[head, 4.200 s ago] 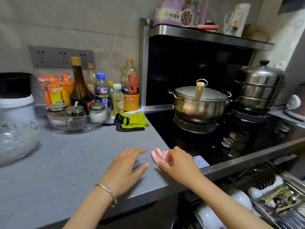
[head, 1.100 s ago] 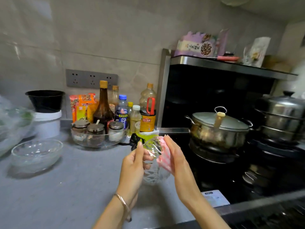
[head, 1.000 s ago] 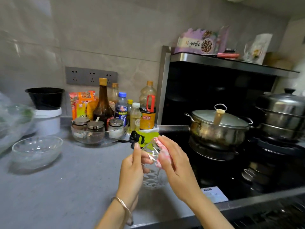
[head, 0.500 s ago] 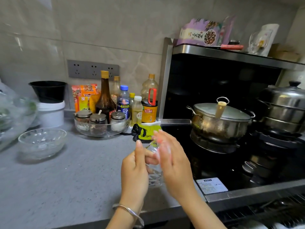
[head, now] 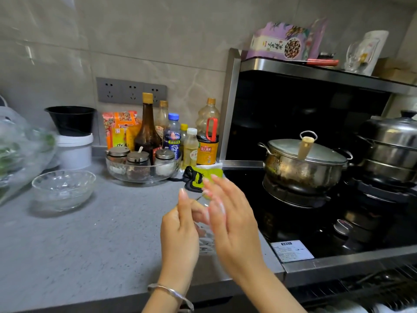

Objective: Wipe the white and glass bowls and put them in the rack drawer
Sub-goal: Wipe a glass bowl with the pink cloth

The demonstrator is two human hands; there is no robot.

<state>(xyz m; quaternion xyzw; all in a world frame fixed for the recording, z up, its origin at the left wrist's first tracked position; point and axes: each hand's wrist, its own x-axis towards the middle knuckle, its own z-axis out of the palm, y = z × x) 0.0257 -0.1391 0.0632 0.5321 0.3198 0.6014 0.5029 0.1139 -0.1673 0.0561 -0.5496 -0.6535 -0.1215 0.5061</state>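
The left hand (head: 179,236) curls around a small glass bowl (head: 206,241), with the thumb standing up beside the rim and a bracelet (head: 170,292) on the wrist. The right hand (head: 234,224) is smeared by motion. Its fingers reach out nearly straight and lie against the far side of the bowl, with the back of the hand towards the camera. The palm and thumb are hidden, so what lies under them cannot be told; a pale pinkish blur shows at the edge of the hand, too soft to name.

The 2 hands cover most of the bowl. Only a strip of clear, patterned glass shows between them, along with a trace of the rim near the left thumb. The bowl is tipped on its side and held in the air above the front edge of the grey counter (head: 90,245), just beside the black hob (head: 293,224).

Behind the fingers, a green and black glove (head: 197,176) is partly covered. Further left, a larger glass bowl (head: 63,188) sits upright on the counter, well apart from the hands. A glass dish (head: 142,177) holding 3 lidded jars stands in front of a row of bottles. On the hob are a lidded steel pot (head: 304,166) and a stacked steamer (head: 390,147), which the right edge cuts off. At the bottom right, the rack drawer (head: 372,288) shows only as dark wire, and slivers of white crockery (head: 354,309) are cut off by the frame.
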